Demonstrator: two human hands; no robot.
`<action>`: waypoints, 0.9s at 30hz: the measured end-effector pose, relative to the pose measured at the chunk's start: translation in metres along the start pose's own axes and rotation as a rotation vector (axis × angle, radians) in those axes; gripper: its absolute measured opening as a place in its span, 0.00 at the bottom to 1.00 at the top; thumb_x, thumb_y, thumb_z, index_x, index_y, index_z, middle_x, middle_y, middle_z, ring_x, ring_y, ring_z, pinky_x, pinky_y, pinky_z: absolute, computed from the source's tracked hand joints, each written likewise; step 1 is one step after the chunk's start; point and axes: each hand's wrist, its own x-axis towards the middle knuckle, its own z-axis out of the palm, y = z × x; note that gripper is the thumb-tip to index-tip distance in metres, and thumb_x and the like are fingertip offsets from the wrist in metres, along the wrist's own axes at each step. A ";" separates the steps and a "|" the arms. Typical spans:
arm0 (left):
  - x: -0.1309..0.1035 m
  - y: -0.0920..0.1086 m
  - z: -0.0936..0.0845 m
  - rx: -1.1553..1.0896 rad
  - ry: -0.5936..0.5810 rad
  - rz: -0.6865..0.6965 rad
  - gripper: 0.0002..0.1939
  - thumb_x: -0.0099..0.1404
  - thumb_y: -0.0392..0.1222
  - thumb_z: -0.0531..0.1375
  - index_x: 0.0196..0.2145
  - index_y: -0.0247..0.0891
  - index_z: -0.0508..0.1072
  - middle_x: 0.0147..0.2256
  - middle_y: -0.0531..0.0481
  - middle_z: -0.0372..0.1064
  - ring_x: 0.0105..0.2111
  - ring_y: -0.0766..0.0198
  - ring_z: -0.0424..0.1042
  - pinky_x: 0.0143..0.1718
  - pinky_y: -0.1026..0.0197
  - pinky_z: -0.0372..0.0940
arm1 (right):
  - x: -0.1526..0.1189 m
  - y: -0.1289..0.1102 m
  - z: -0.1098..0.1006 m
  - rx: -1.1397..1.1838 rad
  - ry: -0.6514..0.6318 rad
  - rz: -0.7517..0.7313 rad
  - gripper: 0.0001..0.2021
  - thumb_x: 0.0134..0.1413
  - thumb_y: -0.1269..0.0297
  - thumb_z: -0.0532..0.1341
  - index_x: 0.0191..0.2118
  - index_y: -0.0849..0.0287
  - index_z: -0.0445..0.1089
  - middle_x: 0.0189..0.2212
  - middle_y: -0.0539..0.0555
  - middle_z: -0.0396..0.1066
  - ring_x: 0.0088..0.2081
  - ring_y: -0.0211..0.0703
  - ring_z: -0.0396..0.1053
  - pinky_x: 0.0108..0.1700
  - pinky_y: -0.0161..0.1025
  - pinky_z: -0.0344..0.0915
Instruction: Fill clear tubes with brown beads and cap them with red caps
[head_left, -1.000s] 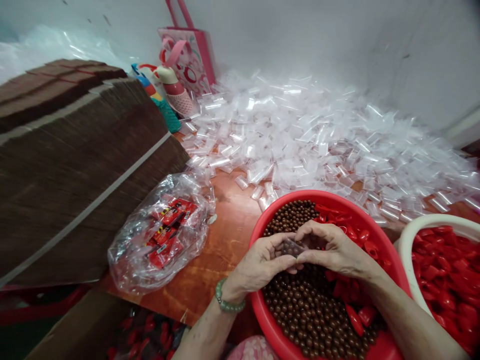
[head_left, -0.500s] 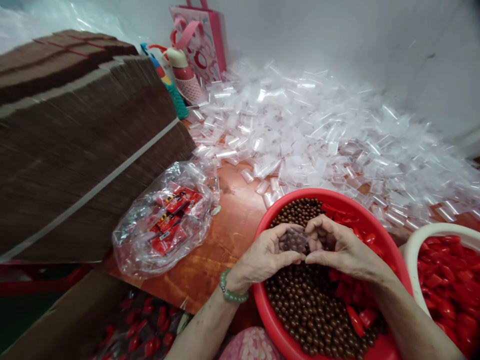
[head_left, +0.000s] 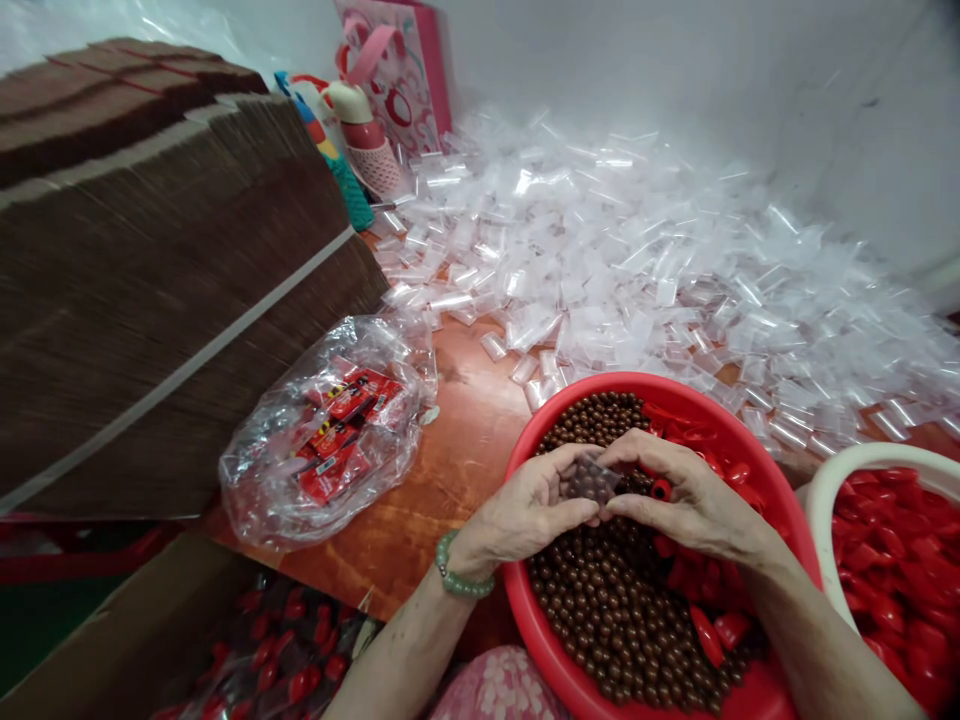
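Note:
Over a red basin my left hand, with a green bead bracelet at its wrist, grips a small clear plastic bag holding several brown balls. Thumb and forefinger of my right hand are at the bag's right edge, curved around it. Below both hands, the basin holds a mass of shiny brown balls and, on its right side, glossy red plastic pieces. One small red piece with a dark hole shows between the right thumb and forefinger; whether the hand touches it, I cannot tell.
A heap of small clear bags spreads to the wall. At left are a strapped cardboard stack and a plastic bag of red packets, with a box below. A cream basin of red pieces stands right.
My right forefinger and thumb have spread a little further apart at the bag's edge, and the small holed red piece now shows between them. The view has shifted slightly.

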 end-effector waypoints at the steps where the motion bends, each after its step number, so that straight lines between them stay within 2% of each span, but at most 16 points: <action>1: 0.000 0.000 0.000 0.012 -0.007 -0.005 0.23 0.59 0.39 0.66 0.52 0.36 0.70 0.42 0.45 0.72 0.35 0.66 0.71 0.40 0.63 0.66 | 0.000 0.000 0.000 -0.005 -0.009 0.017 0.07 0.58 0.63 0.63 0.42 0.57 0.70 0.37 0.54 0.72 0.39 0.42 0.69 0.43 0.37 0.65; 3: 0.000 -0.001 0.000 0.033 -0.012 -0.003 0.22 0.60 0.39 0.65 0.51 0.36 0.70 0.43 0.45 0.71 0.38 0.63 0.71 0.42 0.62 0.66 | 0.000 -0.001 0.001 -0.017 -0.033 0.067 0.05 0.59 0.63 0.62 0.37 0.57 0.68 0.33 0.52 0.70 0.36 0.41 0.68 0.40 0.36 0.64; 9: 0.000 -0.002 -0.001 0.141 -0.059 0.034 0.19 0.62 0.36 0.62 0.51 0.36 0.71 0.46 0.45 0.72 0.47 0.59 0.70 0.53 0.57 0.61 | -0.003 0.000 0.005 0.000 -0.114 0.211 0.11 0.60 0.58 0.61 0.32 0.57 0.61 0.26 0.47 0.63 0.28 0.36 0.59 0.30 0.32 0.57; 16: 0.000 0.002 -0.002 0.244 -0.017 0.028 0.20 0.60 0.36 0.61 0.52 0.36 0.71 0.46 0.44 0.72 0.47 0.56 0.70 0.53 0.55 0.62 | -0.005 -0.002 0.007 0.046 -0.052 0.202 0.17 0.57 0.57 0.64 0.27 0.56 0.56 0.23 0.45 0.57 0.25 0.34 0.56 0.27 0.32 0.55; 20: 0.000 0.001 -0.002 0.235 -0.008 0.035 0.19 0.61 0.36 0.61 0.50 0.36 0.71 0.43 0.46 0.73 0.44 0.59 0.71 0.49 0.58 0.64 | -0.006 -0.001 0.008 0.085 -0.017 0.199 0.11 0.58 0.56 0.64 0.37 0.57 0.64 0.23 0.45 0.60 0.25 0.35 0.57 0.27 0.33 0.57; 23: 0.000 0.000 -0.002 0.204 -0.009 0.028 0.17 0.61 0.38 0.62 0.49 0.35 0.72 0.41 0.46 0.73 0.42 0.60 0.71 0.46 0.59 0.64 | -0.005 0.000 0.009 0.057 -0.014 0.163 0.14 0.58 0.54 0.63 0.45 0.57 0.69 0.27 0.49 0.67 0.27 0.37 0.63 0.30 0.34 0.61; 27: 0.001 0.000 -0.001 0.145 0.024 0.054 0.17 0.60 0.39 0.64 0.47 0.35 0.72 0.41 0.46 0.73 0.42 0.60 0.71 0.48 0.59 0.64 | -0.003 -0.003 0.005 0.028 -0.038 0.128 0.19 0.58 0.55 0.64 0.52 0.55 0.71 0.35 0.52 0.75 0.29 0.39 0.68 0.32 0.34 0.64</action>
